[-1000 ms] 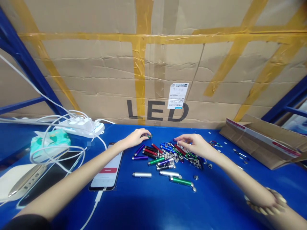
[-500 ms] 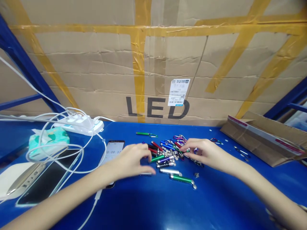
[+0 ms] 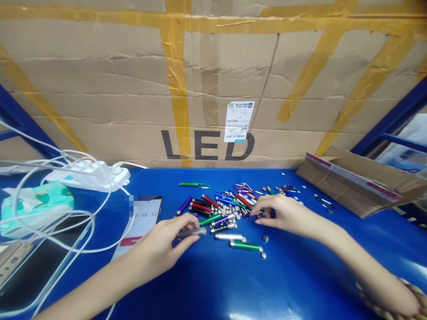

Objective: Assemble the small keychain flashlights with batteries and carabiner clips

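Note:
A heap of small coloured metal flashlights and button cells (image 3: 230,209) lies on the blue table (image 3: 233,284). My left hand (image 3: 163,240) pinches a silver flashlight (image 3: 193,232) at the heap's near left edge. My right hand (image 3: 283,213) rests on the heap's right side, fingers curled and pinched on a small piece I cannot make out. A silver flashlight (image 3: 229,237) and a green one (image 3: 247,246) lie just in front of the heap. One green flashlight with a clip (image 3: 194,184) lies alone behind the heap.
A phone (image 3: 138,224) with a timer on its screen lies left of my left hand, on a white cable. A white power strip (image 3: 88,175), a tissue pack (image 3: 33,206) and cables fill the left. A flat cardboard box (image 3: 353,182) lies at the right. A large "LED" carton (image 3: 207,89) walls the back.
My left hand left a green flashlight behind the heap, drew back to the near side and picked up the silver flashlight. My right hand shifted slightly over the heap.

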`<action>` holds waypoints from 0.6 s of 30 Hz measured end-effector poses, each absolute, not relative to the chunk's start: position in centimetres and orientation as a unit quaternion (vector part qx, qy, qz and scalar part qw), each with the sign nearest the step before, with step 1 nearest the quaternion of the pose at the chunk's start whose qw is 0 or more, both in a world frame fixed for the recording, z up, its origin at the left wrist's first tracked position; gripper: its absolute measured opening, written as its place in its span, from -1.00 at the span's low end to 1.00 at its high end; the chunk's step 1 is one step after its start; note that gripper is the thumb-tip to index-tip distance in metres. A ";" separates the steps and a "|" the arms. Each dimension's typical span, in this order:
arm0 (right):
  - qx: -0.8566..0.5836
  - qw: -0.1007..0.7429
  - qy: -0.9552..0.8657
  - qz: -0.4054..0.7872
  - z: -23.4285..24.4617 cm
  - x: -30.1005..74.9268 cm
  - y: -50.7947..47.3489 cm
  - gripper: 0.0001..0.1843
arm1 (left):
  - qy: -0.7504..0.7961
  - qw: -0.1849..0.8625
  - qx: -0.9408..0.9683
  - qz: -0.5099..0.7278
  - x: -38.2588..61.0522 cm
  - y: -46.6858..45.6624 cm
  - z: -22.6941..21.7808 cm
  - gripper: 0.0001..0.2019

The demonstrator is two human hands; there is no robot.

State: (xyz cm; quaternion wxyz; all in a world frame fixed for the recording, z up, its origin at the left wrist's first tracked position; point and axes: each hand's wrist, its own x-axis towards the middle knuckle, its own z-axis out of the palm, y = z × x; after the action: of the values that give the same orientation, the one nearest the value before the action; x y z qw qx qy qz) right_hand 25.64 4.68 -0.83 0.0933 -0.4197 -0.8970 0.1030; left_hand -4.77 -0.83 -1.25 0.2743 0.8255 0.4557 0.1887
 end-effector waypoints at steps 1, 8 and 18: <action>-0.416 0.095 -0.899 0.102 -1.2 25.2 4.5 -0.88 | 0.445 0.298 0.819 0.206 -4.4 -1.0 -1.1 -0.94; -0.425 0.129 -0.895 0.034 -4.0 22.9 4.0 -0.80 | 0.408 0.368 0.798 0.248 -3.3 -1.6 -0.3 -0.91; -0.387 0.151 -0.910 -0.013 -5.0 23.1 4.3 -0.73 | 0.455 0.396 0.779 0.170 -5.0 -1.5 -0.7 -0.90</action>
State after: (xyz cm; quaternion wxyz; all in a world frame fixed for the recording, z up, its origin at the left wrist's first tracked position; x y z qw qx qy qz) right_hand 23.15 4.27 -5.01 0.1510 -0.3866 -0.9097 -0.0133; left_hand -4.97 -1.50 -0.70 0.3961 0.7792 0.4550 0.1701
